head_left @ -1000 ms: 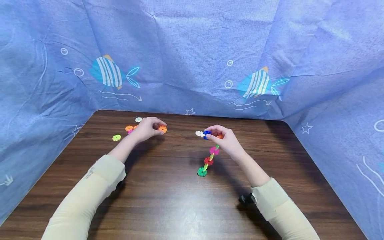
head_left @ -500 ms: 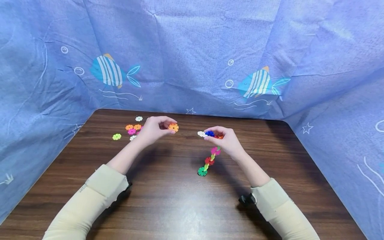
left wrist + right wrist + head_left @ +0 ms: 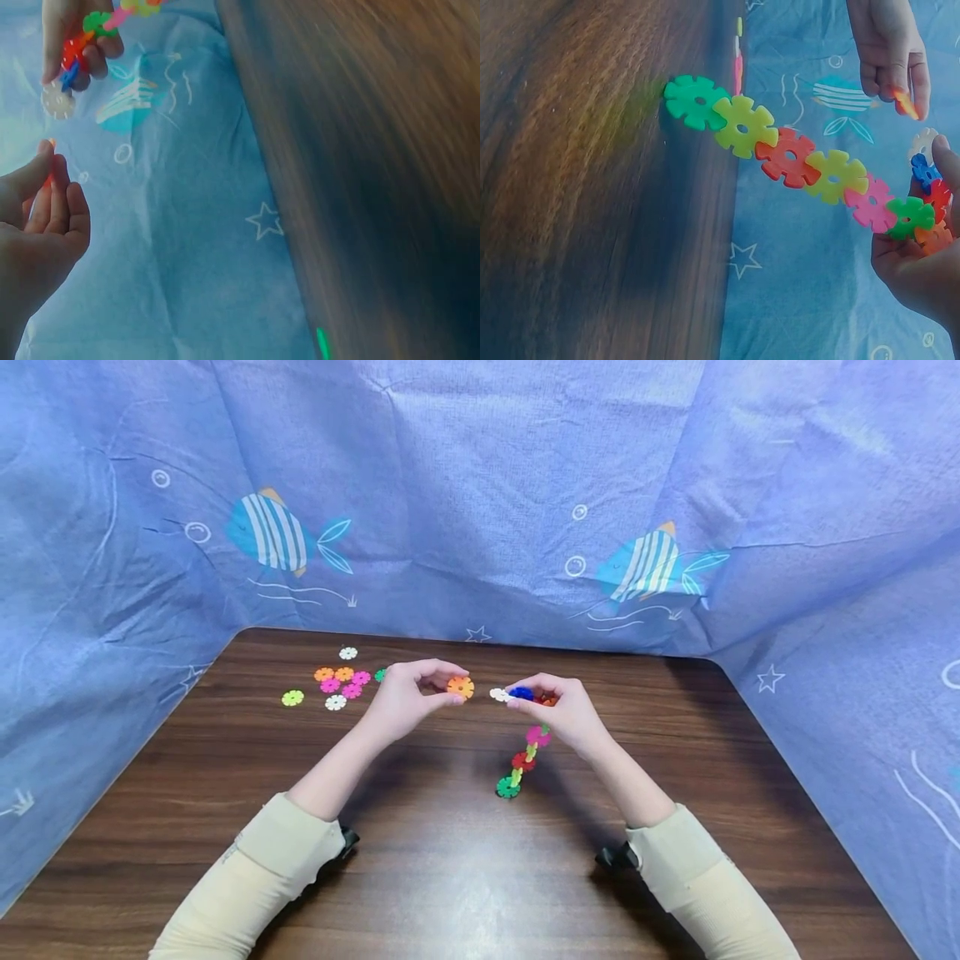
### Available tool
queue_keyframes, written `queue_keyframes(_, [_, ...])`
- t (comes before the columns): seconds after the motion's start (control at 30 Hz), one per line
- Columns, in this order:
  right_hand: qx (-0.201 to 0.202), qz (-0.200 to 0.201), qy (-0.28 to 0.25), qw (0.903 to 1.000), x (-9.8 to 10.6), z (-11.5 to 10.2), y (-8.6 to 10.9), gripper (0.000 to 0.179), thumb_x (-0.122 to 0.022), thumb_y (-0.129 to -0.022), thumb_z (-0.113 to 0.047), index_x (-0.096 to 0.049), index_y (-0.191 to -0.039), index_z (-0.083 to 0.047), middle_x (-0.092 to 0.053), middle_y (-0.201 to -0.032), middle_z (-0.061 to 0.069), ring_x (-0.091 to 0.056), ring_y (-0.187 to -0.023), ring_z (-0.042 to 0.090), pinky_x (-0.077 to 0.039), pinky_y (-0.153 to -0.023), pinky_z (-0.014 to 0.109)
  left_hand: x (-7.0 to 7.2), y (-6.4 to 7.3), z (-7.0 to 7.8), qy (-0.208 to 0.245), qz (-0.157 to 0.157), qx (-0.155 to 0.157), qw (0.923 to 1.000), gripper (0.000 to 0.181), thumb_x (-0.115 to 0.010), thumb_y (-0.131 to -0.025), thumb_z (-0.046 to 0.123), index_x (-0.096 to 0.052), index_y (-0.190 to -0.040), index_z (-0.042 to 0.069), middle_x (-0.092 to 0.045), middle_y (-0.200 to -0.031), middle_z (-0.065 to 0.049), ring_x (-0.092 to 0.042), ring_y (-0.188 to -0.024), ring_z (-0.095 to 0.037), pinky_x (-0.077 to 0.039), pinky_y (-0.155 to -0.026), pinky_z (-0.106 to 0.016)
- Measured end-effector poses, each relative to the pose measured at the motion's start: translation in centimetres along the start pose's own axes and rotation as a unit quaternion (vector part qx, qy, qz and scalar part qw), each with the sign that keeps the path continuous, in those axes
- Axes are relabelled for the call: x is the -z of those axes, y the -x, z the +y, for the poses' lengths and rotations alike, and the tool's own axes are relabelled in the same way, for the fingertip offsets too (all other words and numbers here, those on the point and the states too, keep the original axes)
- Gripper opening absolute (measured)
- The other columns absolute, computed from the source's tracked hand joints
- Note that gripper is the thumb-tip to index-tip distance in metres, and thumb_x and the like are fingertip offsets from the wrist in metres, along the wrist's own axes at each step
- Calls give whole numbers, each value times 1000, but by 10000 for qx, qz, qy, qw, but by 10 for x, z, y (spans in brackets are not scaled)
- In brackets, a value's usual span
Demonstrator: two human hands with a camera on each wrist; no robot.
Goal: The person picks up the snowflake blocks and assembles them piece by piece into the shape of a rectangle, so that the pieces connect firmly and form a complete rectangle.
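My left hand (image 3: 408,697) pinches an orange snowflake disc (image 3: 461,687) between thumb and fingertips, held upright above the table. Across from it, my right hand (image 3: 558,710) grips a chain of interlocked snowflake discs near its upper end. A white disc (image 3: 500,694) juts out from the right fingertips, with a blue disc (image 3: 522,693) joined behind it. Below the hand the chain runs down through pink, yellow and red discs to a green disc (image 3: 696,102) at its lower end. A short gap separates the orange disc from the white one. The right palm partly covers red and orange links.
Loose discs lie on the far left of the brown table (image 3: 450,860): a yellow-green disc (image 3: 292,697), a white disc (image 3: 335,702), and several orange and pink ones. A green disc (image 3: 380,675) peeks out behind the left hand. A blue fish-print cloth (image 3: 480,510) hangs behind.
My left hand has carried the orange disc rightward from the loose discs, closer to the white end of the chain. The right hand has stayed nearly in place.
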State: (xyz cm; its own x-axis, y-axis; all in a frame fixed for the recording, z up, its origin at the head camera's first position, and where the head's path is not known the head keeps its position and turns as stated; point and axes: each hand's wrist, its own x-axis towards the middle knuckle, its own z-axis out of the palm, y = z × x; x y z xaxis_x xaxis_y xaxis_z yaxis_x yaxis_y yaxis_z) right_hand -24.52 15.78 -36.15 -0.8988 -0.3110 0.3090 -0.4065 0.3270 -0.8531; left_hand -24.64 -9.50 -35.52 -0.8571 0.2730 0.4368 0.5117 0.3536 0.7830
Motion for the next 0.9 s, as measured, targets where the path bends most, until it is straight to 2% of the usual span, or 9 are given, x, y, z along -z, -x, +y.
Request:
queue_keyframes(0.2, [-12, -36, 15, 10000, -2, -5, 1, 19, -77, -79, -19, -73, -96, -10, -72, -90, 4, -55, -64, 10, -45, -52, 22, -9, 3, 5, 150, 134, -11, 9998, 29, -80, -74, 16, -73, -102, 14, -72, -85, -1, -63, -73, -11, -53, -65, -25])
queue_keyframes(0.33, [43, -59, 42, 10000, -3, -24, 6, 20, -76, -80, -11, -72, -97, -2, -72, -91, 9, -57, -67, 11, -48, -56, 21, -13, 3, 3, 252, 124, -9, 9996, 28, -80, -75, 18, -73, -102, 15, -72, -88, -1, -63, -75, -11, -53, -68, -25])
queue_keyframes(0.43, [45, -90, 67, 9999, -4, -36, 10, 20, -75, -80, -10, -71, -98, 0, -72, -91, 11, -57, -67, 14, -48, -56, 22, -16, 3, 3, 330, 92, -65, 9994, 29, -79, -75, 18, -73, -103, 14, -72, -88, -3, -63, -76, -13, -54, -71, -29])
queue_keyframes(0.6, [3, -156, 102, 9998, -5, -41, 11, 19, -74, -81, -9, -72, -98, -1, -72, -92, 12, -56, -67, 17, -48, -56, 23, -20, 4, 8, 378, 35, -80, 9992, 29, -79, -76, 17, -73, -104, 12, -72, -87, -5, -64, -76, -15, -55, -69, -38])
queue_keyframes(0.73, [35, -142, 151, 9998, -3, -42, 12, 18, -75, -81, -10, -72, -96, -2, -72, -90, 12, -59, -69, 19, -49, -59, 23, -23, 5, 11, 385, 53, -9, 9992, 29, -80, -75, 16, -74, -102, 13, -72, -84, -3, -63, -73, -13, -55, -65, -34])
queue_keyframes(0.9, [8, -138, 191, 9997, -1, -45, 15, 17, -75, -81, -12, -73, -94, -3, -72, -87, 10, -57, -66, 14, -49, -58, 24, -28, 5, 12, 397, 97, -130, 9991, 28, -80, -74, 14, -75, -100, 13, -72, -83, -1, -62, -67, -11, -54, -59, -29])
